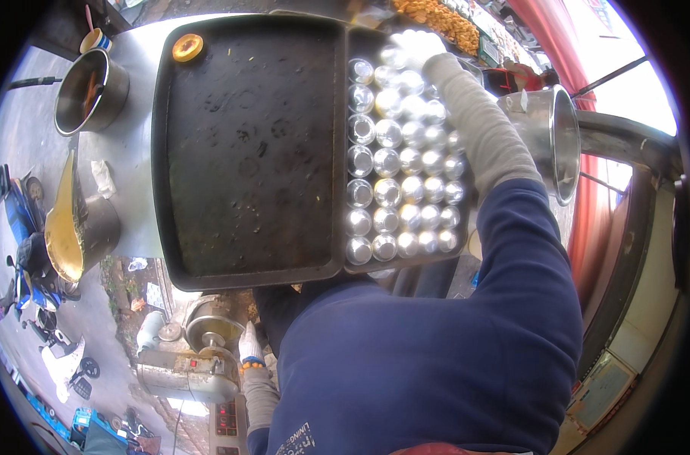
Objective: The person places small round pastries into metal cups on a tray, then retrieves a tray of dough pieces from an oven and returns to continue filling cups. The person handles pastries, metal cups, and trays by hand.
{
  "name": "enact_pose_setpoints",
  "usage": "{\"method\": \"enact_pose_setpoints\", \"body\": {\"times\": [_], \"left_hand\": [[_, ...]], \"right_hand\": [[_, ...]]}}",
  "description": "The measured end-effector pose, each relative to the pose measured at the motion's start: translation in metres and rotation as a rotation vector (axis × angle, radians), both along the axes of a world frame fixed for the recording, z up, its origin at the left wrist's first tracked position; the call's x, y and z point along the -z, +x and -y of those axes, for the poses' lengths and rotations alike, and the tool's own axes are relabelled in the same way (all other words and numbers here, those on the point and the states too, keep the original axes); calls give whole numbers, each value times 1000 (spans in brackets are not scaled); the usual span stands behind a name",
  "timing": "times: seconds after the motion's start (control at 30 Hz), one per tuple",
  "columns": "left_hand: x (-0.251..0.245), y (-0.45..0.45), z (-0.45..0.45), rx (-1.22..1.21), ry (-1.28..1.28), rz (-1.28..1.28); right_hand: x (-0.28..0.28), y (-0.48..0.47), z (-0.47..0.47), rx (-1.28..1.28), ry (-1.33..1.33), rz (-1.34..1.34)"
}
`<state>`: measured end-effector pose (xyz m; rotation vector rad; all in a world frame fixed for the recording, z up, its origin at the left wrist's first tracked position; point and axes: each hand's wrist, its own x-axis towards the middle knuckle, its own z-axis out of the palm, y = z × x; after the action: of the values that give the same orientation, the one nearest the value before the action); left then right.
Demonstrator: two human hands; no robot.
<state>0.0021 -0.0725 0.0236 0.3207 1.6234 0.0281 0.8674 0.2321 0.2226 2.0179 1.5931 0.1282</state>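
Observation:
My right hand (pixel 419 48), in a white glove, reaches over the far end of a dark tray (pixel 370 45) with rows of small shiny metal cups (pixel 387 162). Glare blurs its fingers, so I cannot tell whether it grips a cup. To the left lies a larger dark baking tray (pixel 254 170), with crumbs, stains and one round golden pastry (pixel 187 48) in its far left corner. Low on the left, my left hand (pixel 250 344), also gloved, is near the rim of a metal mixer bowl (pixel 214 330). Its finger position and any contact are unclear.
A steel pot (pixel 92 91), a metal vessel with a wide golden lip (pixel 72 227) and a crumpled white cloth or bag (pixel 102 178) sit at left. A large steel pot (pixel 541 142) stands beyond my right arm. The mixer (pixel 188 372) is low left; parked scooters (pixel 35 284) lie beyond.

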Motion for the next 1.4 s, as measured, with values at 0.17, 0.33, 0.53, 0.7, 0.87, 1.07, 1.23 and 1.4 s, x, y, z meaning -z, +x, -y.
{"method": "enact_pose_setpoints", "body": {"times": [0.17,0.33,0.53,0.7,0.87,1.07,1.23,1.4], "left_hand": [[1,0,-2,-45,22,-32],[5,4,1,9,71,-13],[-20,15,-9,229,175,-160],[-38,24,-16,-34,102,-71],[-47,16,0,-182,89,-45],[-60,1,26,-200,-45,-129],[-52,-14,31,-151,-22,-102],[-26,-33,24,-161,-29,-43]], "right_hand": [[14,32,4,191,95,-204],[22,17,14,233,238,-273],[17,-101,-57,76,524,-543],[17,-243,-160,-176,775,-682],[19,-322,-233,127,440,-687],[74,-355,-280,211,674,-506],[67,-350,-283,283,595,-611],[36,-325,-222,269,613,-806]]}}
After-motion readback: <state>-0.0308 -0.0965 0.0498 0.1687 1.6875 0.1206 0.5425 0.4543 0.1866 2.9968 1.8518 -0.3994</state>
